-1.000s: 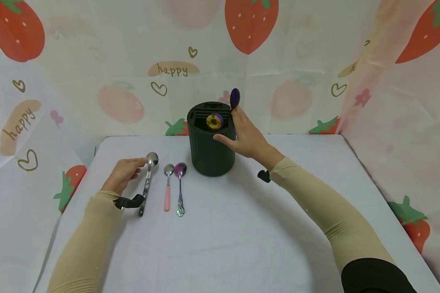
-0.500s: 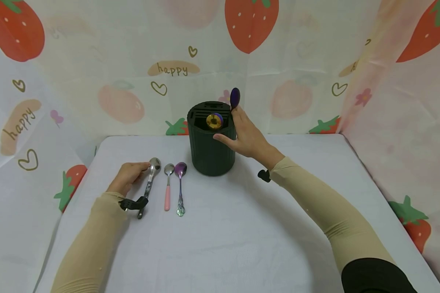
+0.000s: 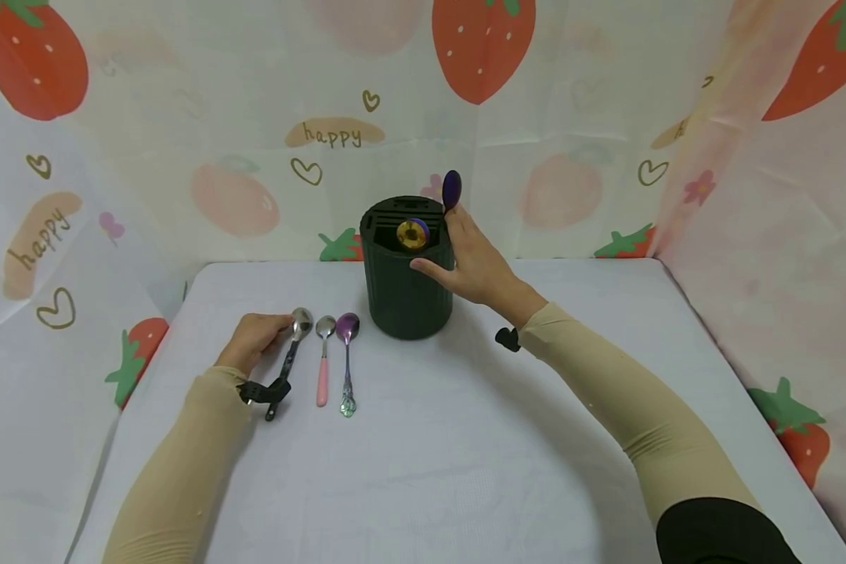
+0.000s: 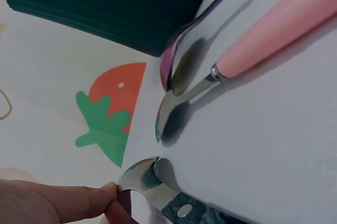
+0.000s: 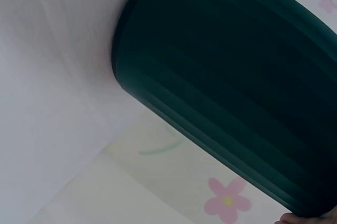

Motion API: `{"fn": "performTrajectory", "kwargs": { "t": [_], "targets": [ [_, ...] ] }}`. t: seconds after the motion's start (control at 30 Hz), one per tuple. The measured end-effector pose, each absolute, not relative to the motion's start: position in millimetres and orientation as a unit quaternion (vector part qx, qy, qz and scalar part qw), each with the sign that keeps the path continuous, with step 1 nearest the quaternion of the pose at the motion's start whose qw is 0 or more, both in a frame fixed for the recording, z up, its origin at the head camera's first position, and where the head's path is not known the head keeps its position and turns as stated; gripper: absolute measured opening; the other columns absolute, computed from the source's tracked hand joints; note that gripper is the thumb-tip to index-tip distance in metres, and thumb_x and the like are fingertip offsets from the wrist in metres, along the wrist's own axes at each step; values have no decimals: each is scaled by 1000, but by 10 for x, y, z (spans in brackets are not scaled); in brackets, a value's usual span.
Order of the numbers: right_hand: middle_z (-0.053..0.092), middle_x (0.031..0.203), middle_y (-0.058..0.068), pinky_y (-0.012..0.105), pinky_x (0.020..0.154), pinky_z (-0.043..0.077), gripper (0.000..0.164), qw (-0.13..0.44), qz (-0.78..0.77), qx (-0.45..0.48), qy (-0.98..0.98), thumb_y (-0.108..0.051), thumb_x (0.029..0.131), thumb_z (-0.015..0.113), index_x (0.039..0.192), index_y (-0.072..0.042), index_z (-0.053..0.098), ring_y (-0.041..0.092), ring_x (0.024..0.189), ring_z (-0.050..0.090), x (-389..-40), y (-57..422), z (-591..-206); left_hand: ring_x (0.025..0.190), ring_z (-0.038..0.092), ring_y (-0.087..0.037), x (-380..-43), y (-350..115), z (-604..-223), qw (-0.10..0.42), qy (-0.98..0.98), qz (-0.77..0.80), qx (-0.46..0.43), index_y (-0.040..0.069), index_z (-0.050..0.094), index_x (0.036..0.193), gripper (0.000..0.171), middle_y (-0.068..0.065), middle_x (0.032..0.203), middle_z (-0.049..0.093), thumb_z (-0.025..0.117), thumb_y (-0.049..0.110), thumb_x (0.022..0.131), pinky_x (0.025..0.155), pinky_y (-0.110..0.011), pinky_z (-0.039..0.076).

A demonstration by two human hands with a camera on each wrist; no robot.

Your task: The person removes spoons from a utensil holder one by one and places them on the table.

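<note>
My left hand point(image 3: 254, 341) pinches the bowl edge of a silver spoon with a dark marbled handle point(image 3: 287, 364). In the left wrist view, thumb and finger meet at the rim of this spoon point(image 4: 145, 179), low over the white cloth. Just to its right lie a pink-handled spoon point(image 3: 322, 376) and a purple spoon with an ornate handle point(image 3: 348, 360), bowls pointing away from me. My right hand point(image 3: 479, 262) grips the upper side of a dark green ribbed utensil holder point(image 3: 405, 298), thumb across the front. The right wrist view is mostly filled by the holder point(image 5: 221, 87).
A dark purple spoon point(image 3: 452, 189) stands up from the holder's right side. A gold round piece point(image 3: 412, 233) shows in its front opening. Printed strawberry curtains point(image 3: 240, 117) close off the back and sides of the white-covered table point(image 3: 423, 470).
My left hand has moved right and slightly nearer with the dark-handled spoon, bringing its bowl close to the pink-handled one. The right hand and the utensil holder have stayed put.
</note>
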State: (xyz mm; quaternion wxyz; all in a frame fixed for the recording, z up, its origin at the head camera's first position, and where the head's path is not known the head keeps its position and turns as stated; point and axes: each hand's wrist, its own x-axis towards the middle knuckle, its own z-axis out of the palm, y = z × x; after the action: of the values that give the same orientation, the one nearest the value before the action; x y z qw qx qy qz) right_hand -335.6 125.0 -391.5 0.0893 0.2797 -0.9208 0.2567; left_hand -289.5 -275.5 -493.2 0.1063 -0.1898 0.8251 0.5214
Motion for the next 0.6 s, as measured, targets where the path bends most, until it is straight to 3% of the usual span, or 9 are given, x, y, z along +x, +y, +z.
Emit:
{"fn": "performTrajectory", "kwargs": {
  "t": [0.2,0.43,0.6],
  "targets": [
    [-10,180,6,45,131,19,116,91,255,280,-921,-74,99,58,171,-15,-13,20,166,2,-3360,1252,-3910,80,48,-10,-2920,-2759,-4946,115,829,518,-180,-6,65,142,49,5,87,56,65,28,106,68,-24,42],
    [-10,180,6,45,131,20,117,89,255,277,-922,-74,99,59,171,-16,-12,20,166,2,-3356,1255,-3905,75,47,-10,-2952,-2769,-4965,112,840,502,-175,-8,65,141,49,4,82,54,64,27,106,66,-24,42],
    [-9,180,6,46,131,20,116,91,258,282,-920,-74,99,59,172,-13,-9,21,166,3,-3350,1247,-3913,81,49,-13,-2910,-2762,-4963,108,856,477,-167,-8,64,141,51,-1,88,56,62,30,108,68,-24,43]
  ]
}}
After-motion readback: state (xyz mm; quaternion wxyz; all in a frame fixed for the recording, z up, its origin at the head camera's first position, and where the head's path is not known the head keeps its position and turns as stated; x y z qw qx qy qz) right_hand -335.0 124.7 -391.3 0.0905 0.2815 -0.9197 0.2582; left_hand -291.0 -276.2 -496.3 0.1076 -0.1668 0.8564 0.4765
